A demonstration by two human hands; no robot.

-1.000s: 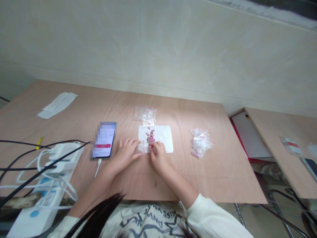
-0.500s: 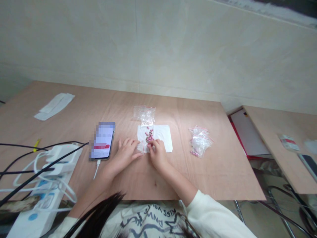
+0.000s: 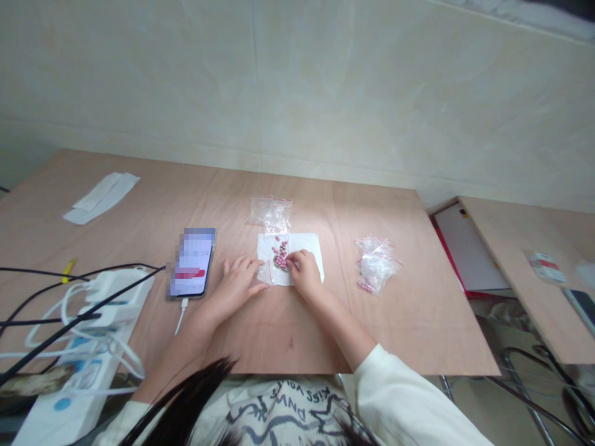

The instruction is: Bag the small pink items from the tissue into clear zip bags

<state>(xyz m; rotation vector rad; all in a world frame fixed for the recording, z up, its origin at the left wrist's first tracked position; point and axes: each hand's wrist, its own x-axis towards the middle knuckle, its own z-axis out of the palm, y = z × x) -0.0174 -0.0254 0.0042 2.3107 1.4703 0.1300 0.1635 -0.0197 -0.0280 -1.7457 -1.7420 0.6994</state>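
A white paper sheet [image 3: 305, 243] lies on the table, and a small heap of pink and dark beads [image 3: 281, 253] rests on its left half. My left hand [image 3: 239, 282] lies flat with fingers spread, its fingertips at the sheet's left edge. At the right side of the beads, my right hand [image 3: 304, 272] has its thumb and forefinger pinched together; whatever is between them is too small to make out. Clear plastic zip bags [image 3: 274, 215] lie just beyond the sheet.
More zip bags [image 3: 375, 266], with some pink beads inside, lie to the right. On the left are a phone [image 3: 193, 263] on a charging cable, a white power strip [image 3: 100, 328] with tangled cords, and folded white paper [image 3: 100, 198]. A second table [image 3: 525, 232] stands at the right.
My right hand has shifted slightly to the right, from the lower edge of the bead heap to its right side. My left hand has stayed in place.
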